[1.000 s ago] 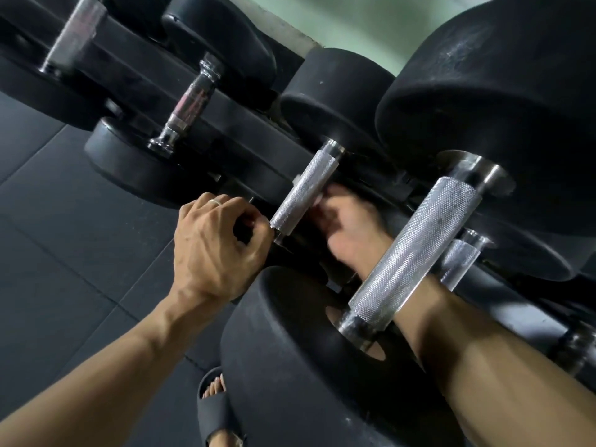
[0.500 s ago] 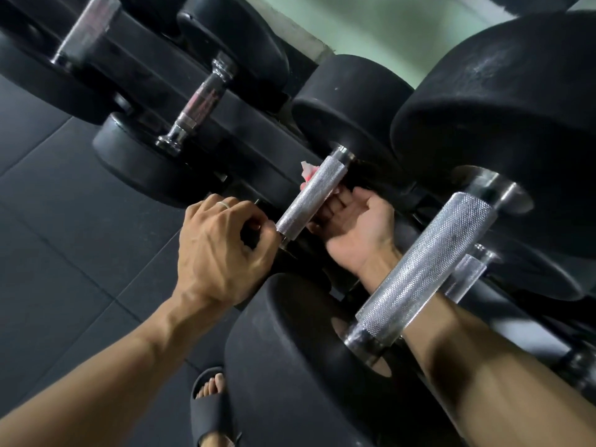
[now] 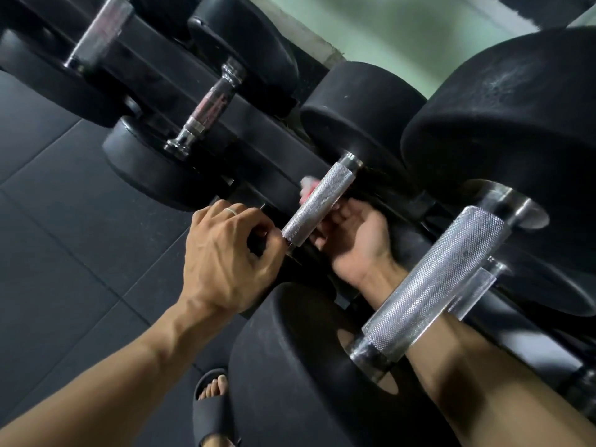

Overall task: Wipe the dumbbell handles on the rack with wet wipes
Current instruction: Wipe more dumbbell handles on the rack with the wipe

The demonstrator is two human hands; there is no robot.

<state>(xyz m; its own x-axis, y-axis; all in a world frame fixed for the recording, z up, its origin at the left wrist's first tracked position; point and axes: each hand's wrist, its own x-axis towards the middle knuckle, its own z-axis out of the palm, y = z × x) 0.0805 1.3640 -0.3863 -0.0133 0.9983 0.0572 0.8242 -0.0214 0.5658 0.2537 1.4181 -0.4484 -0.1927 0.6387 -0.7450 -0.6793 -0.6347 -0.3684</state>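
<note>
- Black rubber floor tiles [image 3: 64, 253] fill the left, with a foot in a dark slide sandal [image 3: 211, 404] low in the middle.
- Upper left, two other dumbbells lie on the black steel rack [image 3: 258, 124]; one has a dull reddish handle [image 3: 209, 106].
- The left hand [image 3: 225, 259], a ring on one finger, is curled at the lower end of the knurled steel dumbbell handle [image 3: 317, 204]. Its fingers [image 3: 258, 227] appear to pinch something there; what it is I cannot make out.
- That handle's long axis slants from lower left, by the left hand, up to the right into a black round weight head [image 3: 361, 114].
- The right hand [image 3: 351, 233] reaches up from beneath, its fingers going behind the bar. A pale crumpled wet wipe [image 3: 306, 185] peeks out on the bar's far side, seemingly held against it; the grip itself is hidden.
- By my judgement the right hand is better placed for wiping along the slant.
- Further right, a thicker knurled steel handle [image 3: 435, 279] crosses over the right forearm.
</note>
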